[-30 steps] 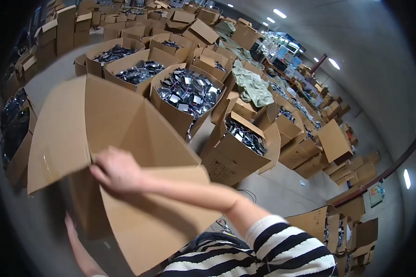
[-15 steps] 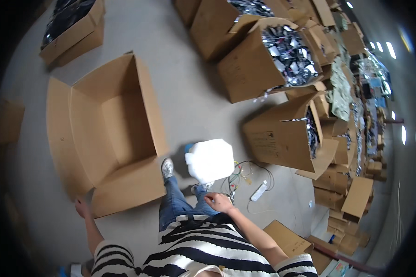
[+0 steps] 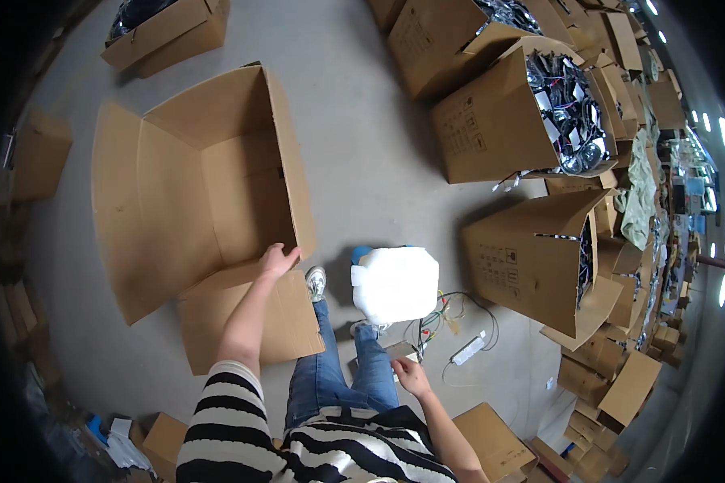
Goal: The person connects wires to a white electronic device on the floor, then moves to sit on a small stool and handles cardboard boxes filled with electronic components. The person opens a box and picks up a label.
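A large open cardboard box (image 3: 177,193) lies on the grey floor in front of me, its flaps spread out. My left hand (image 3: 278,262) is curled over the box's near right corner, above the lower flap (image 3: 258,322). My right hand (image 3: 411,375) hangs low by my right knee, fingers loosely curled, just below a small dark flat piece (image 3: 399,351) and a bundle of coloured wires (image 3: 435,322). Whether it holds anything is unclear. A white plastic container (image 3: 395,283) sits on the floor between the box and the wires, beside my feet.
Open cartons full of dark wired parts (image 3: 556,105) stand to the right and at the back. A tilted carton (image 3: 540,258) is close on the right. A white elongated part (image 3: 469,349) lies by the wires. Flat cardboard (image 3: 491,439) and small boxes lie near my legs.
One second ago I held the box up before me; it now lies on the floor. My left hand moved from the lower left flap to the near right corner. My right hand dropped slightly.
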`<state>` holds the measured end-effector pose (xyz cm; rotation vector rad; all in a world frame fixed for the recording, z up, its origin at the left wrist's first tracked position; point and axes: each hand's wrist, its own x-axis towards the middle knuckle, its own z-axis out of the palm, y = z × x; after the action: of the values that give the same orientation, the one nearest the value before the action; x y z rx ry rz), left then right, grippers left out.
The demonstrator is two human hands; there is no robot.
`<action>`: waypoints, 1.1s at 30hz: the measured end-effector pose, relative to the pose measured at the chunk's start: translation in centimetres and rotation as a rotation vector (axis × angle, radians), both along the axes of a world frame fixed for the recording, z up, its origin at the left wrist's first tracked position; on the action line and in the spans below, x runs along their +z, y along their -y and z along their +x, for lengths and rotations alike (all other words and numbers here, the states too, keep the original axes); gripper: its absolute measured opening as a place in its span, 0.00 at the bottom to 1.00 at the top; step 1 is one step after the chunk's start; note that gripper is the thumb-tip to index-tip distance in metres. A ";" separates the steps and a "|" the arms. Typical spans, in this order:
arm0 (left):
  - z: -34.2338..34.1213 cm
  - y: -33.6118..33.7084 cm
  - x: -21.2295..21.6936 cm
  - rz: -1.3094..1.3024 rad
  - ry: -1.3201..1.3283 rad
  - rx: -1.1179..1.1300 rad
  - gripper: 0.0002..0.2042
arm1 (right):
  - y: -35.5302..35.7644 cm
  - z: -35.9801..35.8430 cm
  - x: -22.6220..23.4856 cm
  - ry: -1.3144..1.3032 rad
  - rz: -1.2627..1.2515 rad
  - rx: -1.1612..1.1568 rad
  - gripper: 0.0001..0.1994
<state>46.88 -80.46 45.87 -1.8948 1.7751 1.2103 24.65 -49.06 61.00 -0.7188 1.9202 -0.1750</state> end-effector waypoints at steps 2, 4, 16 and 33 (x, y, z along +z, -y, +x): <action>-2.5 -0.4 -0.8 0.007 0.017 -0.038 0.35 | -3.7 -0.5 -1.8 -0.011 0.039 -0.046 0.15; -4.1 -0.6 -2.6 0.034 0.040 -0.055 0.33 | -7.4 -0.8 -3.4 -0.008 0.122 -0.112 0.15; -4.4 -2.7 -10.0 -0.371 0.046 -0.049 0.12 | -10.5 -0.9 -8.8 0.213 0.223 -0.162 0.14; 12.7 -5.4 -6.9 -0.162 0.236 -0.619 0.13 | -9.5 -0.5 -9.9 0.206 0.206 -0.196 0.14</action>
<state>59.55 -75.07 39.00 -1.3175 2.1345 0.6126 24.13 -39.52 51.05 -0.3605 1.7781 -0.1632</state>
